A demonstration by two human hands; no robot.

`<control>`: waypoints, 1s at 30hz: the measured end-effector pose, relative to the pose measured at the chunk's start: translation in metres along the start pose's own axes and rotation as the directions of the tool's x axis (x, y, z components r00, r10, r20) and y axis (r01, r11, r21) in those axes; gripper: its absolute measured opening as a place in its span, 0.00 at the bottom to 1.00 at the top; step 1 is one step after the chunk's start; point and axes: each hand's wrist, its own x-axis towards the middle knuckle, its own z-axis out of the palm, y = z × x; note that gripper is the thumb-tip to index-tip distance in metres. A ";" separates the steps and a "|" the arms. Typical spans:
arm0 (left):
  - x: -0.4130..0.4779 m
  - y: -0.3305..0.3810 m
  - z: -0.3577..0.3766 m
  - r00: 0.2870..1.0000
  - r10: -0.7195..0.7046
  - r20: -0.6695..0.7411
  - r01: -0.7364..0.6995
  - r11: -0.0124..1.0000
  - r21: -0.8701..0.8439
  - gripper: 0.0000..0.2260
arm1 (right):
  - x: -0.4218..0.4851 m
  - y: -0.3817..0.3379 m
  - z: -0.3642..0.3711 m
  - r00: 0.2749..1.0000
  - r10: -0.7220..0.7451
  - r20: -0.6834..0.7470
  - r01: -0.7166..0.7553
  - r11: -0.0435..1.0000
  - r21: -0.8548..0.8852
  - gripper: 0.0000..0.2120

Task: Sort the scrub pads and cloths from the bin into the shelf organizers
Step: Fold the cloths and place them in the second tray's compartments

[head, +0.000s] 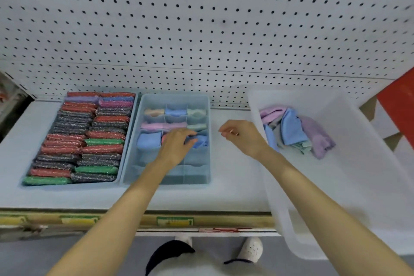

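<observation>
Left grip (177,144) pressing a blue cloth (201,141) into the organizer (197,175), right grip (242,136) loose and empty, you have several cloths (291,129) left in the bin (358,186) right of it.

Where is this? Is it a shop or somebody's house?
Probably a shop, though I can't be sure. The back wall is white pegboard, the shelf has a label strip along its front edge, and a tray holds many matching scrub pads, like stock.
</observation>
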 end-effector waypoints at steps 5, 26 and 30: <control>0.027 -0.003 -0.004 0.982 0.077 0.174 -0.113 0.972 0.207 0.09 | 0.002 -0.003 0.017 0.997 0.058 -0.049 -0.050 0.988 0.147 0.04; 0.006 0.082 -0.058 0.996 0.053 0.075 0.009 0.760 -0.650 0.09 | -0.026 -0.057 -0.005 0.968 0.253 0.004 -0.153 0.572 0.806 0.06; -0.005 0.118 -0.043 0.992 0.061 0.111 0.050 0.613 -0.789 0.12 | -0.039 -0.050 -0.029 0.966 0.252 -0.048 -0.078 0.467 0.881 0.04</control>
